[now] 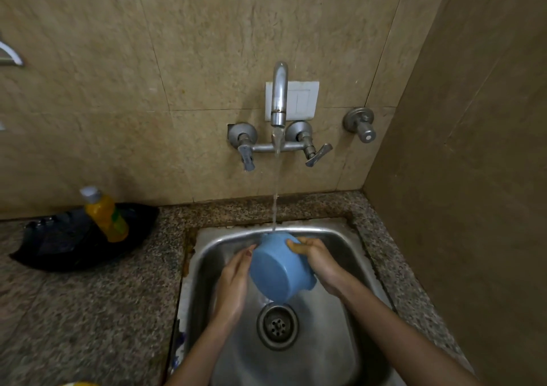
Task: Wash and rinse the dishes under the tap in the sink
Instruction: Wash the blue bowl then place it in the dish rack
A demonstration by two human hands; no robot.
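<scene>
A blue plastic bowl (pixel 278 270) is tilted over the steel sink (pixel 334 335), its base facing me and its mouth turned away toward the wall. Water runs from the wall tap (pixel 279 95) in a thin stream that lands on the bowl's far upper edge. My right hand (pixel 316 259) grips the bowl's right side, fingers curled over its top edge. My left hand (pixel 233 282) lies against the bowl's left side with straight fingers. The inside of the bowl is hidden.
The drain (pixel 277 325) sits just below the bowl. On the speckled granite counter (pixel 88 311) to the left, a yellow soap bottle (pixel 106 215) stands in a black tray (pixel 74 243). Tap handles (pixel 318 154) stick out from the tiled wall. A side wall rises at the right.
</scene>
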